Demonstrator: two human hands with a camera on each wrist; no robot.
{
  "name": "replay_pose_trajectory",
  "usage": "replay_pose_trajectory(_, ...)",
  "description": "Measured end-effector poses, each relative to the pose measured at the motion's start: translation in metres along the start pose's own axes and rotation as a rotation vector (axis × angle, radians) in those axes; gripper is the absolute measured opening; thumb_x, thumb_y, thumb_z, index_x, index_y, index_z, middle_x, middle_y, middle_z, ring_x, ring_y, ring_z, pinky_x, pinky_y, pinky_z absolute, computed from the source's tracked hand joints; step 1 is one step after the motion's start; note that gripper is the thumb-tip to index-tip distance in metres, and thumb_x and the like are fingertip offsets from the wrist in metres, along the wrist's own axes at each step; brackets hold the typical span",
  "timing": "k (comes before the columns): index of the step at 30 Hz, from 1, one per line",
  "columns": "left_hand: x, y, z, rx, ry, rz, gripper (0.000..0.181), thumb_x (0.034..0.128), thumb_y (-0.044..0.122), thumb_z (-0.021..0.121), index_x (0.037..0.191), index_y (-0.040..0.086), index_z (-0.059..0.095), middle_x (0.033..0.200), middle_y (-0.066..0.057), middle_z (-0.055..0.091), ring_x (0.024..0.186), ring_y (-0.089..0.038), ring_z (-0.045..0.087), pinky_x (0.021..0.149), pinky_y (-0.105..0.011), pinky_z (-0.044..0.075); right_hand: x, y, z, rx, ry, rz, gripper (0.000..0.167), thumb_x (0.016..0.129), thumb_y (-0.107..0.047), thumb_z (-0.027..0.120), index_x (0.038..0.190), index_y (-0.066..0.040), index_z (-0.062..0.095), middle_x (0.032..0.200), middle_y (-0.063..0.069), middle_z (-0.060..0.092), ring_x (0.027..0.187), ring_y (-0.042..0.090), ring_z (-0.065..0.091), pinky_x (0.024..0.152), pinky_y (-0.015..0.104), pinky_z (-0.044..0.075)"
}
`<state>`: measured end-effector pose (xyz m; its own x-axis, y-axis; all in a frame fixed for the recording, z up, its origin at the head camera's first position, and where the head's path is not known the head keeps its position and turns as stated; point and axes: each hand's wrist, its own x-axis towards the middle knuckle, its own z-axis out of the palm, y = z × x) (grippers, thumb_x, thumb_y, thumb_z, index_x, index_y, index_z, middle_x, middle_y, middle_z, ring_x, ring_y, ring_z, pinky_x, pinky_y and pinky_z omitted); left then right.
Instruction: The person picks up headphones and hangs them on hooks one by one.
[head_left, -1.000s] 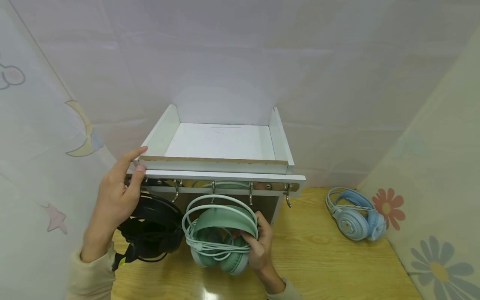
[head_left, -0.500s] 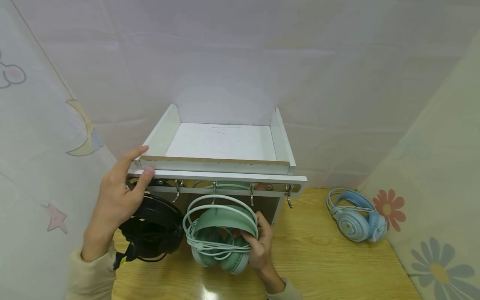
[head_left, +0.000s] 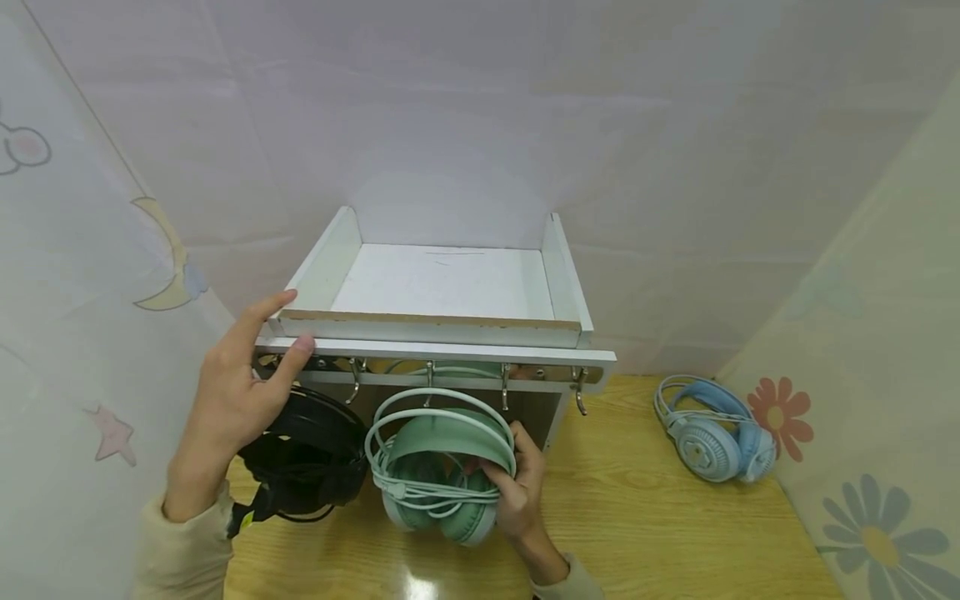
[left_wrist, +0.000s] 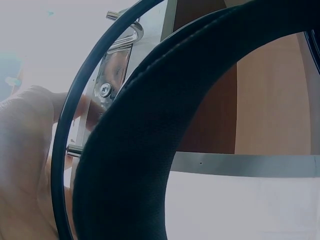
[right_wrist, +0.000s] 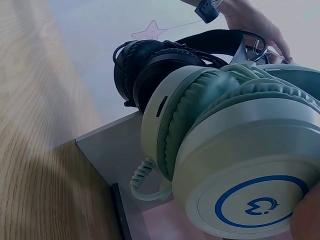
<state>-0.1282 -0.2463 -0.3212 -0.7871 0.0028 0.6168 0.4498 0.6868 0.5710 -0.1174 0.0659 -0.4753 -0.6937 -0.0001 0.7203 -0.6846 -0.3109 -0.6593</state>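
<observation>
- Head view, by a clock face on its centre: nearest, at about 6 o'clock, the right hand grips the side of the green headphones, thumb in front, its wrist rising from the bottom edge toward 11 o'clock.
- The green headphones are held above the table, arched bands toward 12 o'clock, ear cups toward 6, with a bundled cable across their front.
- The step in hand looks like hanging this pair. The outer band overlaps the middle hook, but I cannot tell whether it has caught there.
- The next move seems to call for seating the band behind the hook's tip, clear of the cable, and letting it take the weight before the fingers release.
- At about 8 o'clock the left hand clasps the front corner of the white rack, thumb on the front rail pointing toward 1 o'clock, probably to steady it.
- Just below that hand, the black headphones seem to hang; the left wrist view shows a metal peg beside their headband.
- Toward 4 o'clock, the right-end hook carries no headphones.
- Farther out, also near 4 o'clock, the blue headphones lie on the table, well apart from the rack.
</observation>
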Motion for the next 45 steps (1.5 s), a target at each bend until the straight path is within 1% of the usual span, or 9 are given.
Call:
replay_pose_trajectory(6,0.001,0.000,0.001,0.003,0.003,0.009,0.063,0.0996,0.020,0.075,0.158,0.028,0.053,0.157,-0.020,0.055,0.138,-0.048,0.054,0.100,-0.070,0.042,0.001,0.003,-0.002,-0.032,-0.011,-0.017,0.012,0.088,0.018,0.049,0.095,0.009,0.053,0.072,0.022,0.062,0.063,0.028,0.066,0.062,0.036,0.060)
replay_pose_trajectory(9,0.002,0.000,0.001,0.000,0.002,0.009,0.063,0.0996,0.020,0.075,0.158,0.028,0.054,0.158,-0.020,0.055,0.140,-0.048,0.053,0.103,-0.073,0.042,0.001,0.006,-0.004,-0.046,-0.012,-0.026,0.014,0.087,0.019,0.050,0.096,0.009,0.055,0.074,0.021,0.064,0.064,0.027,0.067,0.063,0.035,0.060)
replay_pose_trajectory(14,0.003,0.000,0.001,-0.004,0.002,0.002,0.063,0.0995,0.020,0.075,0.158,0.029,0.054,0.158,-0.020,0.055,0.141,-0.048,0.053,0.105,-0.075,0.041,0.001,0.009,-0.005,-0.091,0.000,-0.028,0.018,0.085,0.020,0.056,0.100,0.010,0.059,0.091,0.009,0.071,0.082,0.015,0.071,0.073,0.030,0.061)
replay_pose_trajectory(18,0.003,0.000,0.001,-0.003,0.003,0.003,0.063,0.0992,0.020,0.076,0.158,0.029,0.054,0.158,-0.020,0.055,0.140,-0.048,0.053,0.104,-0.075,0.041,0.001,0.008,-0.004,-0.131,0.006,-0.038,0.023,0.083,0.021,0.060,0.103,0.009,0.060,0.100,0.003,0.070,0.093,0.007,0.066,0.082,0.025,0.057)
replay_pose_trajectory(23,0.002,-0.001,0.001,-0.003,0.002,0.003,0.063,0.0991,0.020,0.076,0.158,0.029,0.054,0.158,-0.020,0.055,0.140,-0.048,0.053,0.105,-0.075,0.041,0.003,0.007,-0.003,-0.168,0.004,-0.056,0.033,0.082,0.018,0.061,0.113,0.008,0.064,0.114,0.008,0.067,0.103,0.012,0.063,0.094,0.026,0.051)
replay_pose_trajectory(27,0.002,-0.001,0.001,-0.004,0.006,0.006,0.064,0.0987,0.019,0.077,0.158,0.029,0.054,0.158,-0.019,0.055,0.141,-0.047,0.053,0.105,-0.074,0.041,0.002,0.008,-0.003,-0.183,0.002,-0.052,0.031,0.083,0.016,0.061,0.112,0.006,0.065,0.121,0.011,0.064,0.108,0.016,0.062,0.097,0.028,0.049)
replay_pose_trajectory(35,0.001,0.000,0.001,-0.005,0.004,0.007,0.064,0.0986,0.018,0.077,0.158,0.029,0.054,0.157,-0.020,0.055,0.139,-0.047,0.054,0.103,-0.073,0.042,0.000,0.010,-0.006,-0.133,-0.022,0.008,0.030,0.087,0.019,0.057,0.115,0.010,0.060,0.118,-0.005,0.069,0.107,0.009,0.065,0.095,0.026,0.053)
replay_pose_trajectory(41,0.001,0.000,0.001,-0.003,0.001,-0.004,0.064,0.0989,0.019,0.076,0.158,0.029,0.054,0.158,-0.021,0.054,0.140,-0.048,0.053,0.104,-0.075,0.041,-0.001,0.013,-0.007,-0.133,-0.035,0.022,0.031,0.089,0.018,0.057,0.119,0.010,0.059,0.117,-0.005,0.068,0.105,0.008,0.063,0.093,0.025,0.052)
replay_pose_trajectory(45,0.001,0.000,0.000,-0.002,0.005,-0.008,0.064,0.0988,0.019,0.077,0.158,0.029,0.054,0.158,-0.020,0.054,0.141,-0.049,0.052,0.106,-0.076,0.040,-0.001,0.014,-0.007,-0.182,-0.038,-0.013,0.029,0.090,0.015,0.060,0.117,0.008,0.060,0.113,0.000,0.068,0.102,0.010,0.064,0.091,0.025,0.053)
